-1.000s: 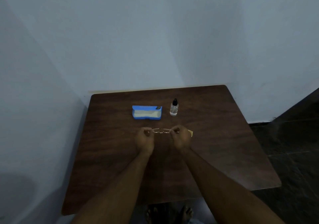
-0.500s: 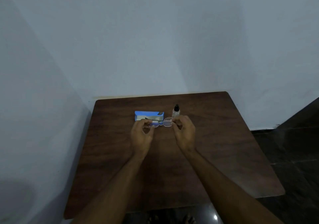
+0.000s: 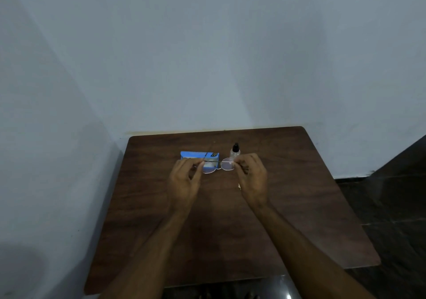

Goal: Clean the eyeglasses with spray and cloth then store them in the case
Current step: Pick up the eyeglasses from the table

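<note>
Head view: a dark wooden table (image 3: 161, 229) is set into a corner, its far edge against the back wall (image 3: 230, 68) and its left edge close beside the left wall (image 3: 46, 160). The right and near edges are left free, and dark floor (image 3: 391, 206) is seen beyond the right edge. Bare tabletop is seen across the near half and to the right of the hands. At the far middle a blue case (image 3: 193, 154) is laid with its long side left to right. A small clear spray bottle (image 3: 235, 151) with a black cap is stood upright just right of it, apart from it.

Both forearms are stretched forward from the near edge and drawn together. The left hand (image 3: 184, 181) and right hand (image 3: 252, 179) are raised over the table's middle, palms turned inward, fingers curled.

The eyeglasses (image 3: 227, 164) are held between them above the table. The left end is pinched by the left hand and the right end by the right hand. Their long axis is kept left to right, parallel to the far edge. The round lenses are faced roughly toward the camera, and the left lens is seen over the case's near edge. A thin dark temple is laid along the top line.
</note>
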{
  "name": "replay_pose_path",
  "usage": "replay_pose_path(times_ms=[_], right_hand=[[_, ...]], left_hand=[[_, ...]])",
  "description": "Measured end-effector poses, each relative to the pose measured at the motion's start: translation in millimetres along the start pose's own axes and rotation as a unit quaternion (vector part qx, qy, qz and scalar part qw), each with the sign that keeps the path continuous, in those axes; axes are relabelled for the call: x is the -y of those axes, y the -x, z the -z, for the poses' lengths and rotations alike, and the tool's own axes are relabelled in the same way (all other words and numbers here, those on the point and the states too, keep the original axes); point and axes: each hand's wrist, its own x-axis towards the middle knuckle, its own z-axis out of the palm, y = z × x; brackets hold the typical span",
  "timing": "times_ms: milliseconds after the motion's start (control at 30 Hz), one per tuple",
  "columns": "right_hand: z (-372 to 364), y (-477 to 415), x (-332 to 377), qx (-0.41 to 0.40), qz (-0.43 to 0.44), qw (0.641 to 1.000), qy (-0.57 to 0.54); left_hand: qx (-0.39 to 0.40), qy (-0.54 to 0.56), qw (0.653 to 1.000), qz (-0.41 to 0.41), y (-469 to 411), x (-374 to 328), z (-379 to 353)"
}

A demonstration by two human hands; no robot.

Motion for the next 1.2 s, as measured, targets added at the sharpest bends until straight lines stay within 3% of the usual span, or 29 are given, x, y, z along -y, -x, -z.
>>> replay_pose_path(times_ms=[133,567,700,833,1033,1200], right_hand=[[3,3,0,0.002,0.000,1.000,0.002],[16,-10,8,0.046,0.118,0.987,0.100],[22,-15,23,0.012,0.092,0.995,0.025],[30,-21,42,-0.033,0.021,0.997,-0.072],[47,-31,67,-0.018,-0.063,0.981,-0.184],[54,-37,82,0.019,-0.117,0.952,-0.284]], left_hand=[[-0.050,0.073,0.995,0.053,-4,-11,2],[-0.053,0.108,0.992,0.024,-7,-25,14],[-0.062,0.115,0.991,0.015,-14,-27,21],[-0.049,0.150,0.986,0.060,-21,-28,28],[-0.029,0.231,0.963,0.133,-34,-32,35],[-0.027,0.337,0.919,0.201,-45,-35,39]])
